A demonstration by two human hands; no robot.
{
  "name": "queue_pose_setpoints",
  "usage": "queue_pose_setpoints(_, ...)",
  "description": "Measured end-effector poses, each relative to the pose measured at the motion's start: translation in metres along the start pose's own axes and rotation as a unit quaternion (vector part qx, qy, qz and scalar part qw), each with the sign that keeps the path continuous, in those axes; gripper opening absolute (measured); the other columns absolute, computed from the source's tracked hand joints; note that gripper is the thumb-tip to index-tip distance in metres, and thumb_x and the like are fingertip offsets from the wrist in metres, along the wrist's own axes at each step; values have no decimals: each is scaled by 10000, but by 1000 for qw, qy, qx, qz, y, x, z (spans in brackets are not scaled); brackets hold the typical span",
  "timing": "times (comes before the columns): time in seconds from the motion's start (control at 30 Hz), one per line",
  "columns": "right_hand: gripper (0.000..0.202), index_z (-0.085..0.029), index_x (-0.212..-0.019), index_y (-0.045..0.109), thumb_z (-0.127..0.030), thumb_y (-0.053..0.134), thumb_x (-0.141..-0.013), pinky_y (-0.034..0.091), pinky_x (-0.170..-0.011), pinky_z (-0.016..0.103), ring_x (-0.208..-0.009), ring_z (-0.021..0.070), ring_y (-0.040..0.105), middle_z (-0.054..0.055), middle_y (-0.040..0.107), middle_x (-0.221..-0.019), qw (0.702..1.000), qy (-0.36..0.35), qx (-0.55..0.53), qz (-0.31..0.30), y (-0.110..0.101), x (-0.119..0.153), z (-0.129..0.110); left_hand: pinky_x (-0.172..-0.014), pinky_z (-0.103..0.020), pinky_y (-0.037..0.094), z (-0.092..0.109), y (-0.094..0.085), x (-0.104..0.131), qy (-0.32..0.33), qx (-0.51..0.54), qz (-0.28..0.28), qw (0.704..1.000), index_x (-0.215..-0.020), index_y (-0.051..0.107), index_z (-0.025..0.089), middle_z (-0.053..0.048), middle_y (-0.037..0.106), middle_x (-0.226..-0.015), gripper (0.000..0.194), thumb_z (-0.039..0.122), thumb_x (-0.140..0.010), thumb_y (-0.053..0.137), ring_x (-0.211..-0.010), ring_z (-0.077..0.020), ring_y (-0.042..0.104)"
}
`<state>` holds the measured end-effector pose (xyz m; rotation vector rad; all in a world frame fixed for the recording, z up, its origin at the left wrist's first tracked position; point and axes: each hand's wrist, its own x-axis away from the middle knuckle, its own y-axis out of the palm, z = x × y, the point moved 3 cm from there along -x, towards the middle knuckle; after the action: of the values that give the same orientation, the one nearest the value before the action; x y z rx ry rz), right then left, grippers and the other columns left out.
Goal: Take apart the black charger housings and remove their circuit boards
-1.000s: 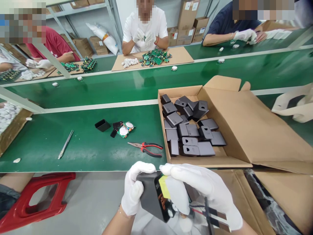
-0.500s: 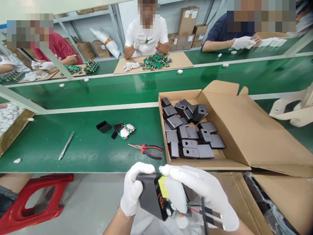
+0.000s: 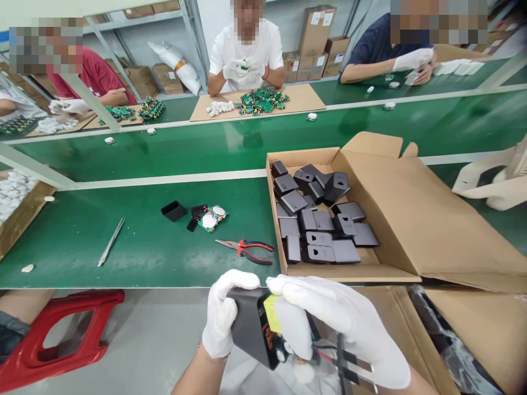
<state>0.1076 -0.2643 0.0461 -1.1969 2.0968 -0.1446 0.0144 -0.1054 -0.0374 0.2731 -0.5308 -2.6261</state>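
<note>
My left hand [image 3: 220, 315], in a white glove, is closed around a dark grey open-ended plastic casing [image 3: 247, 323] in front of the bench edge. My gloved right hand [image 3: 341, 315] grips an electronic assembly [image 3: 292, 329] with yellow tape, a white-covered part, wires and metal prongs at its outer end. The assembly sits partly inside the casing's open end, and its inner portion is hidden. On the green bench beyond lie red-and-black long-nose pliers [image 3: 245, 248], a small circuit board assembly [image 3: 212, 218] and a black open casing [image 3: 173, 210].
An open cardboard box [image 3: 349, 271] with several grey casings stands at right. Tweezers [image 3: 110, 243] lie at left, near a box of white parts [image 3: 16, 219]. A conveyor belt [image 3: 197, 151] runs behind, with co-workers across it. A red stool [image 3: 82, 299] stands at lower left.
The small white pieces on the conveyor have shifted right. Across the belt, the right-hand co-worker's gloved hand has risen. My hands and the parts in them hold nearly the same pose.
</note>
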Motion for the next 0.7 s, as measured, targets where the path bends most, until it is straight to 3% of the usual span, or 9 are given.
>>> queue_pose_setpoints(0.1,499,-224,-1473,324,-231,439,-988,532,-899,270,-959,175,687,71,735,-1027,998,8,61,-17,-2,5,0,-822,-338,491,1,0,-1,-1,-7,-9,1000,-990,668,250,-33,688,-962,362,576,-874,561,-877,-221,637)
queue_pose_setpoints(0.2,541,-233,-1479,323,-213,479,-962,533,-899,255,-1071,181,665,72,727,-1087,997,12,74,-22,-3,4,0,-824,-337,497,1,-1,-2,9,-23,-15,1000,-1010,658,257,-29,672,-976,353,565,-894,530,-885,-219,633)
queue_pose_setpoints(0.33,526,-255,-1433,424,-228,533,-919,548,-869,245,-989,186,701,45,726,-1090,998,36,56,17,-6,0,5,-908,-372,498,6,1,-8,61,-105,-63,991,-1131,620,265,-55,628,-1111,364,533,-942,462,-1020,-240,606)
queue_pose_setpoints(0.43,593,-273,-1418,448,-211,629,-856,562,-832,271,-850,199,719,15,744,-949,996,58,44,48,-5,0,12,-982,-431,481,17,9,-13,138,-280,-147,938,-1343,478,254,-106,554,-1251,696,587,-771,696,-1144,-296,560)
queue_pose_setpoints(0.5,609,-279,-1423,442,-234,652,-853,566,-774,287,-804,209,711,15,740,-883,996,58,39,52,-3,1,15,-971,-420,496,24,14,-15,177,-403,-167,882,-1404,398,235,-130,532,-1266,886,490,-670,825,-1160,-303,554)
queue_pose_setpoints(0.53,598,-282,-1425,438,-238,639,-864,562,-750,287,-792,208,706,13,738,-855,997,56,35,48,-2,1,16,-951,-401,509,28,15,-16,190,-438,-165,863,-1394,400,229,-129,537,-1246,886,448,-660,845,-1147,-292,560)
queue_pose_setpoints(0.6,566,-295,-1426,429,-212,588,-890,552,-735,281,-747,191,694,-9,726,-778,997,58,10,45,0,2,16,-916,-367,528,32,17,-16,215,-457,-152,850,-1352,424,220,-120,550,-1202,838,453,-667,848,-1113,-269,572)
queue_pose_setpoints(0.7,576,-314,-1419,429,-251,634,-884,555,-711,261,-680,170,690,-27,712,-758,993,84,-61,50,3,2,16,-905,-352,532,32,17,-14,252,-432,-138,855,-1324,434,200,-113,555,-1161,809,566,-697,792,-1081,-251,574)
